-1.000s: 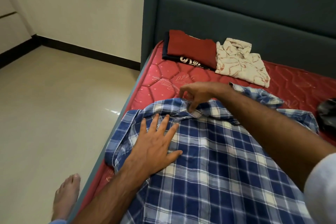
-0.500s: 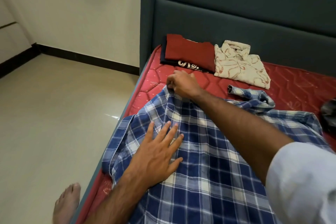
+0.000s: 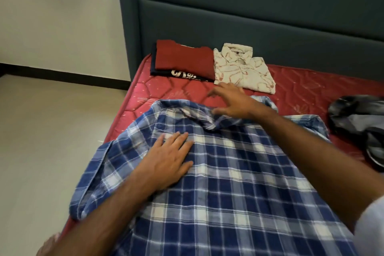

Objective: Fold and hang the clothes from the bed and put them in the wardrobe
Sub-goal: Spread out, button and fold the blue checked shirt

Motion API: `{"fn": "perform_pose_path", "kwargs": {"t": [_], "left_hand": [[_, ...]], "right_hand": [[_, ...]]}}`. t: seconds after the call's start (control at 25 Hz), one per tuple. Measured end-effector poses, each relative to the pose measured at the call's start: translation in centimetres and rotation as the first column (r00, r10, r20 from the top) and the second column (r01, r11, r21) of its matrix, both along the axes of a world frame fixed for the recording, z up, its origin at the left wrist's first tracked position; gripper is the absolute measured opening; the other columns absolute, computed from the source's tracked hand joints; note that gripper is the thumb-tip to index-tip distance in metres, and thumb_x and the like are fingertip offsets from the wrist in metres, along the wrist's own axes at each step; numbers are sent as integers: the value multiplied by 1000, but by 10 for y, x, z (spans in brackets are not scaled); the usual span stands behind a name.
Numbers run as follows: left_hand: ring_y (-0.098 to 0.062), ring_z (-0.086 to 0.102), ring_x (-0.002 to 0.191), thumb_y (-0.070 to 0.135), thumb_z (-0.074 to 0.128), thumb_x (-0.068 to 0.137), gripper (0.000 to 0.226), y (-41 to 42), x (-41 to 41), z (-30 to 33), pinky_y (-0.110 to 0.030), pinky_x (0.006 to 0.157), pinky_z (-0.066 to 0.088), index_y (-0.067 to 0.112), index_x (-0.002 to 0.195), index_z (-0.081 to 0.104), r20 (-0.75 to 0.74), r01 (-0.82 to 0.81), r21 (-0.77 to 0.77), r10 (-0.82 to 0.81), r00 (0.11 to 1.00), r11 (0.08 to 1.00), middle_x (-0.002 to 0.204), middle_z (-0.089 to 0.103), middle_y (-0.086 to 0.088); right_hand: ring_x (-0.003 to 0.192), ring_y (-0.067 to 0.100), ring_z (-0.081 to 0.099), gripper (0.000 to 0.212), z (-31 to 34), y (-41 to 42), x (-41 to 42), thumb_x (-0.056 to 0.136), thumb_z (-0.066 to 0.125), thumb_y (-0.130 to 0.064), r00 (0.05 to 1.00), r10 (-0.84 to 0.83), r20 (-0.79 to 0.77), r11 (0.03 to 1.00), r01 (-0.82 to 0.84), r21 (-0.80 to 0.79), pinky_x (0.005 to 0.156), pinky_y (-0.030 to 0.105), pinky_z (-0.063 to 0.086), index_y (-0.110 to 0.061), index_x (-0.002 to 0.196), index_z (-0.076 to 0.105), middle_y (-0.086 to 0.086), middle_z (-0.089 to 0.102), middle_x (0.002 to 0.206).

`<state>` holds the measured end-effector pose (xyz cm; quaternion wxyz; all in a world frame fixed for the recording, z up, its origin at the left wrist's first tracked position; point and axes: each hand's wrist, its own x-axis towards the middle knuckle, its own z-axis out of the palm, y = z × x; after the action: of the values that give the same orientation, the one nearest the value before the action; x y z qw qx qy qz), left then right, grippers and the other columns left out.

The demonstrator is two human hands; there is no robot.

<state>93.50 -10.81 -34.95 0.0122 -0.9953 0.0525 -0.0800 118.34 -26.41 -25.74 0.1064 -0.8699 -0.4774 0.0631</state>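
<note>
smoothing the plaid shirt flat on the near mattress, left hand pressing open-palmed, right hand spread loose at the far collar; next, probably folding sides inward.

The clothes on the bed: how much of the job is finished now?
Done: a red shirt and a cream printed shirt lie folded by the headboard. In hand: the left hand presses the blue plaid shirt flat. Left: a dark garment; no wardrobe is visible.

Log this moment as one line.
stage: smoothing plaid shirt | left hand: flat on shirt | right hand: open above collar | folded: three
</note>
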Motion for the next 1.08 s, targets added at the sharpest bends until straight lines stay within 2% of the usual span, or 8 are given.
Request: {"fn": "perform_pose_path", "kwargs": {"t": [0.08, 0.2, 0.28, 0.44, 0.56, 0.72, 0.92, 1.08], "left_hand": [[-29, 50, 136, 55, 26, 94, 67, -9, 42, 10, -57, 107, 44, 18, 143, 53, -36, 48, -13, -48, 998, 999, 148, 52, -7], [-28, 34, 145, 69, 23, 93, 78, -13, 95, 24, -57, 114, 32, 24, 156, 25, -182, 7, -22, -11, 983, 1000, 159, 31, -3], [-30, 20, 151, 82, 46, 84, 105, -12, 122, 33, -63, 114, 25, 28, 161, -1, -315, -94, -33, 79, 946, 995, 167, 11, -2], [-40, 0, 154, 83, 74, 56, 149, -9, 160, 53, -71, 114, 16, 36, 155, -27, -519, -206, 6, 179, 835, 979, 169, -14, -3], [-43, -3, 152, 86, 73, 49, 151, -2, 169, 49, -72, 114, 15, 41, 154, -25, -592, -208, 40, 191, 783, 977, 168, -19, -4], [-44, 23, 145, 84, 48, 77, 102, 8, 169, 39, -63, 115, 30, 44, 159, 2, -444, -156, -18, 132, 886, 988, 166, 10, -13], [-32, 53, 108, 41, 57, 96, 54, -10, 179, 39, -41, 74, 50, 28, 146, 41, -64, -47, 340, 73, 995, 939, 136, 39, -9], [-28, 53, 116, 26, 72, 87, 66, -30, 202, 39, -37, 69, 54, 25, 143, 36, -179, 34, 279, 18, 984, 960, 141, 34, -3]], "right_hand": [[88, 16, 63, 20, 1, -45, -4, 91, 67, -10, 981, -21, -192, 966, 69, 249, 84, 48, 56, -22, 107, 67, 1, 67, 102], [75, 26, 73, 18, -8, -85, -7, 99, 59, -4, 838, -29, -545, 998, -7, -64, 70, 45, 62, -12, 111, 70, 9, 76, 87], [84, 24, 74, 21, -21, -92, 11, 99, 61, -5, 827, -88, -556, 989, 6, -147, 73, 35, 60, -9, 119, 68, 7, 75, 95], [121, 21, 59, 57, -30, -80, 57, 94, 64, -6, 890, -200, -409, 954, 273, 127, 95, 26, 51, -14, 148, 46, 4, 58, 133], [141, 29, 41, 71, -52, -101, 88, 93, 68, -35, 914, -358, -192, 931, 365, 0, 115, 51, 36, -22, 155, 36, 8, 38, 157], [124, 24, 49, 59, -68, -188, 101, 94, 54, -64, 913, -397, -90, 917, 393, -66, 110, 59, 34, -28, 140, 50, 2, 50, 131], [120, 29, 53, 26, -52, -258, 113, 93, 65, -39, 822, -507, 258, 842, 537, -54, 104, 50, 28, -28, 116, 66, 2, 63, 121], [97, 29, 65, 25, -44, -294, 116, 88, 68, -27, 585, -799, -137, 525, 791, 314, 85, 41, 50, -13, 108, 65, 10, 69, 103]]}}
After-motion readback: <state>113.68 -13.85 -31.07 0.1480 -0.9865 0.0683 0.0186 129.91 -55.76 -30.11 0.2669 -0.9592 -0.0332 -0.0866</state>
